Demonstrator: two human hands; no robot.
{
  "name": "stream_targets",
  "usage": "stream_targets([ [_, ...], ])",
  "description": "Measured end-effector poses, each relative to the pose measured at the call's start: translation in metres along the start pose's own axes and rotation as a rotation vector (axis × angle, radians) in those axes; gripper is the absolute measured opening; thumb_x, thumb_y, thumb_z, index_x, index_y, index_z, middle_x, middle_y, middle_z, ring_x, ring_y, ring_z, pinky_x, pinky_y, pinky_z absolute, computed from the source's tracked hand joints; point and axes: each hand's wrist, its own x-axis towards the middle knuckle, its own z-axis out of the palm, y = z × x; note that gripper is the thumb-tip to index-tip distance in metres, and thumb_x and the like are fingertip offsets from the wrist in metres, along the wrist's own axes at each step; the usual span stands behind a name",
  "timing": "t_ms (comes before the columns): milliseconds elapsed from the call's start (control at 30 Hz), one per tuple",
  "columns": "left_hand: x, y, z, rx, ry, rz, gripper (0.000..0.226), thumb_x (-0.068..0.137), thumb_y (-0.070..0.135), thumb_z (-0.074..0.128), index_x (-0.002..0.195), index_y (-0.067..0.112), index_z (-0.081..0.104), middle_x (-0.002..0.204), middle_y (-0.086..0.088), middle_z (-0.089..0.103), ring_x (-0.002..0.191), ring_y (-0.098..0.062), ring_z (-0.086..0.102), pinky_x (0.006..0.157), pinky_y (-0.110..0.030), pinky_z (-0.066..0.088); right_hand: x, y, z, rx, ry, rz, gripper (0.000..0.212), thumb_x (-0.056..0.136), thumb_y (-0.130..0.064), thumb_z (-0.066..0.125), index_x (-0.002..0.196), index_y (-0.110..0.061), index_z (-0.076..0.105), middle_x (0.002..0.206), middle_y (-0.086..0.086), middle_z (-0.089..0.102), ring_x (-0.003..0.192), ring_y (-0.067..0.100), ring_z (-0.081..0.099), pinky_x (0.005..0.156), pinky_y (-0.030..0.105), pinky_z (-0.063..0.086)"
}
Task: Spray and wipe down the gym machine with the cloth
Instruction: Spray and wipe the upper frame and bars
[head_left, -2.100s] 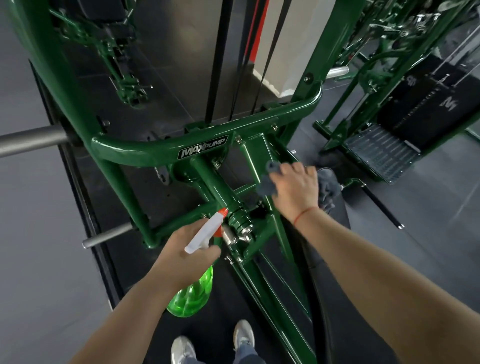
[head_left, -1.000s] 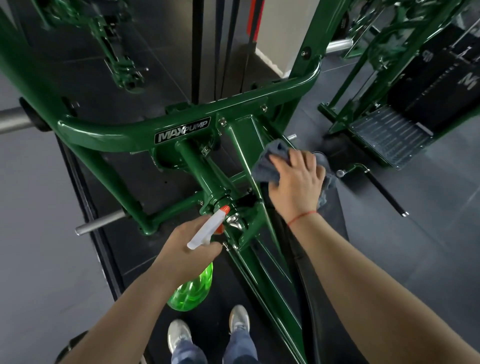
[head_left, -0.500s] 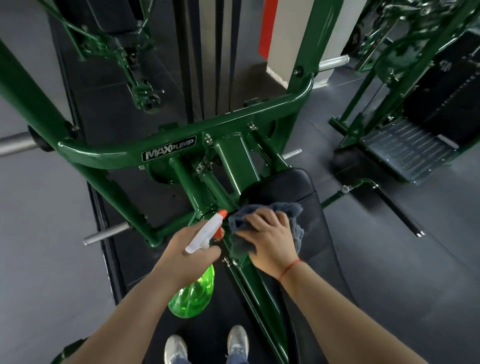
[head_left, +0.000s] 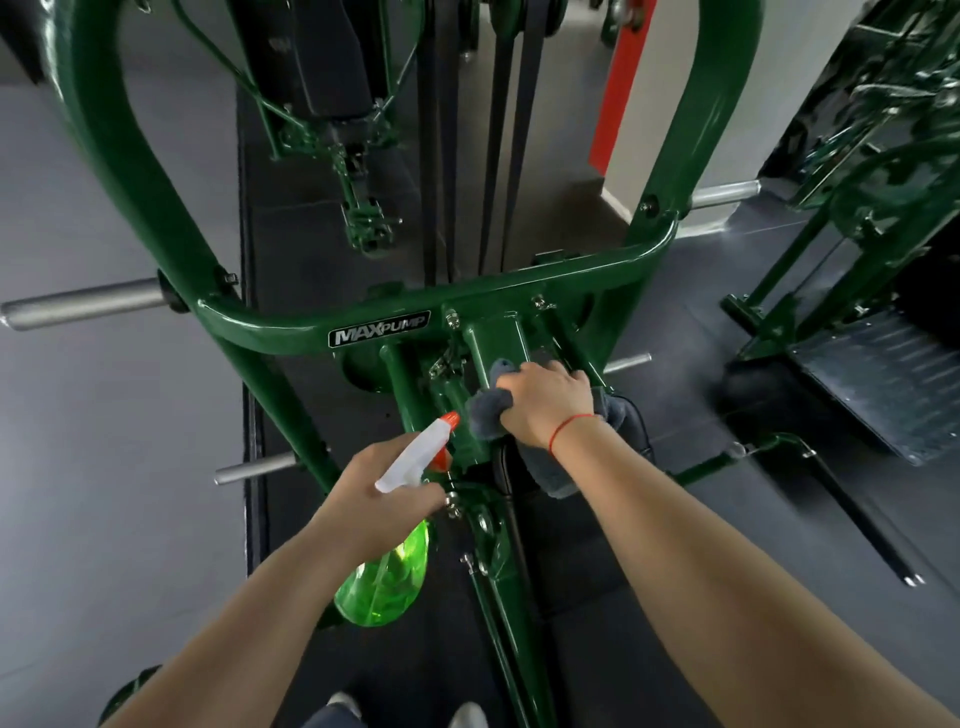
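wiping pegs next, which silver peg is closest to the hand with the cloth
The short silver peg just right of the right hand holding the cloth; the other three are farther off, two on the left, one higher up.

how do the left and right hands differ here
The left hand grips the green spray bottle; the right hand holds the grey cloth. The right hand has the cloth against the green frame further forward, while the left hand sits nearer the body. The right wrist wears a red string; the left wrist is bare. Both have fingers curled round what they hold.
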Motion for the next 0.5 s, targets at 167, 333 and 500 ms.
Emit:
stream_targets([
  [167, 0.011, 0.005, -0.014, -0.034, 0.003, 0.022, 0.036, 0.084, 0.009, 0.059, 0.107, 0.036, 0.063, 0.062, 0.004, 0.043, 0.045, -0.012, 0.030, 0.045, -0.026, 0.033, 0.007, 0.058, -0.011, 0.123, 0.102, 0.279, 0.028, 0.092, -0.024, 0.048, 0.115, -0.032, 0.062, 0.120, 0.002, 0.060, 0.120, 0.030, 0.049, 0.100, 0.045, 0.034],
  [333, 0.047, 0.007, -0.034, 0.041, -0.067, 0.050, 0.029, 0.072, 0.027, 0.058, 0.099, 0.035, 0.063, 0.092, -0.018, 0.066, 0.055, -0.023, 0.046, 0.057, -0.034, 0.043, 0.008, 0.093, 0.001, 0.362, 0.213, 0.636, 0.035, 0.089, -0.025, 0.048, 0.121, -0.032, 0.059, 0.126, 0.006, 0.059, 0.121, 0.033, 0.049, 0.098, 0.046, 0.034],
  [500, 0.097, -0.005, -0.051, 0.113, -0.178, 0.096, 0.020, 0.081, 0.021, 0.059, 0.096, 0.035, 0.062, 0.083, 0.001, 0.065, 0.062, -0.015, 0.054, 0.064, -0.028, 0.045, -0.009, 0.084, 0.033, 0.515, 0.390, 0.987, 0.042, 0.089, -0.032, 0.052, 0.130, -0.023, 0.053, 0.133, 0.014, 0.052, 0.123, 0.040, 0.046, 0.101, 0.051, 0.038],
])
